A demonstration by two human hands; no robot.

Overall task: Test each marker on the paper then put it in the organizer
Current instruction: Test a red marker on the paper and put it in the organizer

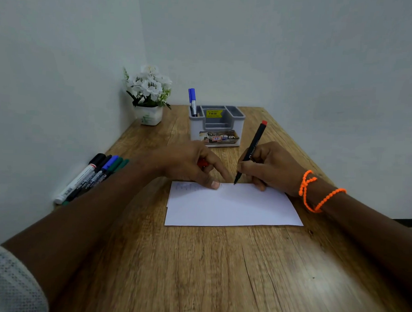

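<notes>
1. Well to the left of the left hand (190,164), a row of capped markers (90,176) lies side by side on the wooden table (218,274), against the wall.
2. Beyond that hand, in the far corner, stands a white pot of white flowers (149,94).
3. The left hand curls its fingers round a red cap (202,162), and its thumb presses on the far edge of the white paper (231,206).
4. Between and beyond the two hands sits the grey organizer (217,125); blue markers (192,101) stand upright in its left compartment.
5. The right hand (270,168) grips a black marker with a red end (252,148), tilted, its tip at the paper's far edge, just right of the left thumb.
6. An orange beaded cord (316,191) circles the right wrist.
</notes>
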